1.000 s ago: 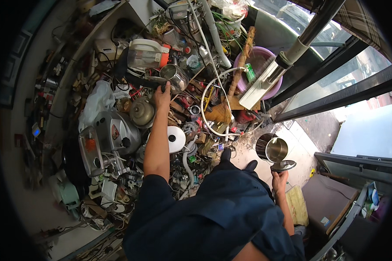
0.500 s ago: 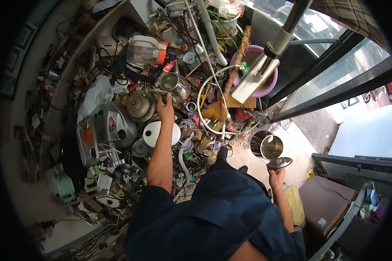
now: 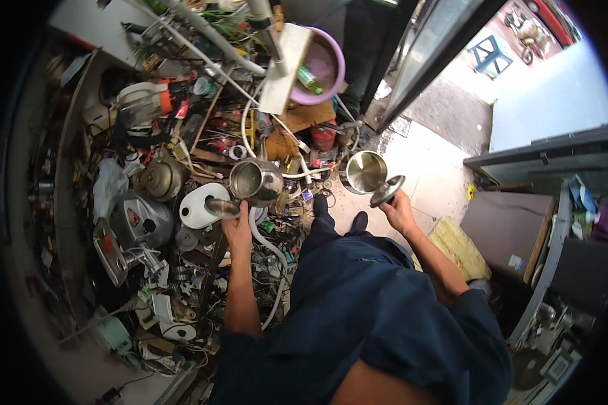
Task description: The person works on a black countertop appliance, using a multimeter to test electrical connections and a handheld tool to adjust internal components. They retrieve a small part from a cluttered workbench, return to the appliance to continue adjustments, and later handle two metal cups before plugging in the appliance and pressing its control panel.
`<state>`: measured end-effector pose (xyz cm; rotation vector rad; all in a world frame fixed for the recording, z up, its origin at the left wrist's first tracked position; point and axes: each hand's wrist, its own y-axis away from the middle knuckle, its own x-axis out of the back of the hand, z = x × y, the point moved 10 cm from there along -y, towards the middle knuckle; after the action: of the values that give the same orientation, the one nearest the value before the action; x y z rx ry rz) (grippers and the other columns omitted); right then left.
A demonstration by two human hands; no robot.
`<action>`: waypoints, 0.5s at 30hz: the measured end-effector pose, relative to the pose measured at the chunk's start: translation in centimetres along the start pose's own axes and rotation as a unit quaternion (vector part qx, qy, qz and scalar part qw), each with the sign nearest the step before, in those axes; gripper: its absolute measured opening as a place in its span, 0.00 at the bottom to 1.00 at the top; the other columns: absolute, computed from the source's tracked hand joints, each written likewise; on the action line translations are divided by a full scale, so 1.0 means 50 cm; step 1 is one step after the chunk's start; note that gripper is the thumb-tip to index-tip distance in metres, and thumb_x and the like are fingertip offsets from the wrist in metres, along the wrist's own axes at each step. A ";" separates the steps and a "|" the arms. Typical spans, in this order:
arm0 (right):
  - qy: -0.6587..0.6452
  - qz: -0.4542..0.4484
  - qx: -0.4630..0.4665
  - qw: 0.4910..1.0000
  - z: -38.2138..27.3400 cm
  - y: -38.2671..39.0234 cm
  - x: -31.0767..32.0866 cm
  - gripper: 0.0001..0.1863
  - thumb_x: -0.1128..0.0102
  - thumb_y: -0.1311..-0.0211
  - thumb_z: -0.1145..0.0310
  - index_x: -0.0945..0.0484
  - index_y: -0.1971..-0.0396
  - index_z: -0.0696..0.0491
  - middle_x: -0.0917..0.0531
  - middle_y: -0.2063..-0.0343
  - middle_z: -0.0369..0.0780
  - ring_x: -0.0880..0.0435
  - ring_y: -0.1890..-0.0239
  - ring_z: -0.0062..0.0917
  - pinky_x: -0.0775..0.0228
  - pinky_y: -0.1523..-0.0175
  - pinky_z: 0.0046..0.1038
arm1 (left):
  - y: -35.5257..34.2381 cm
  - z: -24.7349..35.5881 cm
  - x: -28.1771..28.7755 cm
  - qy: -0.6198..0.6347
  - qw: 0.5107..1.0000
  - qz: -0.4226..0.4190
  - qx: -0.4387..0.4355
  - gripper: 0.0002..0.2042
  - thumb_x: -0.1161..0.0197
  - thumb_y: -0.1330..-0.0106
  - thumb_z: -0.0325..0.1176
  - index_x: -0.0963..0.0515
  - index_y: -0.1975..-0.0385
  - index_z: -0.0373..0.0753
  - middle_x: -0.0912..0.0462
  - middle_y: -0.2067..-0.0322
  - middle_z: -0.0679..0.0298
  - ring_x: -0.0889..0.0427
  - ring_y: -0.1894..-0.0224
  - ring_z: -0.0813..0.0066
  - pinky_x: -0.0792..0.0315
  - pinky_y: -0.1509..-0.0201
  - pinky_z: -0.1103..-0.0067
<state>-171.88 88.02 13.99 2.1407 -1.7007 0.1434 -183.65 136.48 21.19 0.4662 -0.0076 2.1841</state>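
My left hand (image 3: 238,228) is closed round the handle of a shiny steel kettle (image 3: 269,183), over the edge of the clutter. Its round lid (image 3: 221,208) stands open beside my fingers, and the inside looks bare metal. On the right, my right hand (image 3: 400,212) grips a second steel kettle (image 3: 365,171) above the pale floor tiles. That kettle's lid (image 3: 388,191) is also tipped open, close to my knuckles. Both handles are mostly hidden by my hands. An old dull metal kettle (image 3: 162,179) sits in the pile to the left.
A heap of parts, cables and appliances covers the left side, with a grey machine (image 3: 140,219) and a white oval piece (image 3: 203,205). A purple basin (image 3: 338,64) stands ahead. To the right lie a yellow pad (image 3: 451,246) and a brown box (image 3: 503,226).
My left hand has brought its kettle out of the pile, rightward and nearer, and its open lid now shows. The two kettles are closer together. The whole view has shifted.
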 end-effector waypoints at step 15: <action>0.121 0.038 -0.012 0.992 0.008 0.014 0.121 0.19 0.31 0.47 0.69 0.25 0.58 0.61 0.18 0.63 0.56 0.17 0.56 0.52 0.26 0.49 0.44 | 0.221 0.189 -0.273 -0.086 0.972 -0.163 -0.143 0.15 0.26 0.33 0.34 0.24 0.62 0.29 0.18 0.68 0.61 0.25 0.68 0.73 0.29 0.63 0.74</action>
<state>-171.05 82.24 15.76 1.9524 -1.6343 0.3863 -181.66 117.56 27.21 0.4552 -0.3150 1.7786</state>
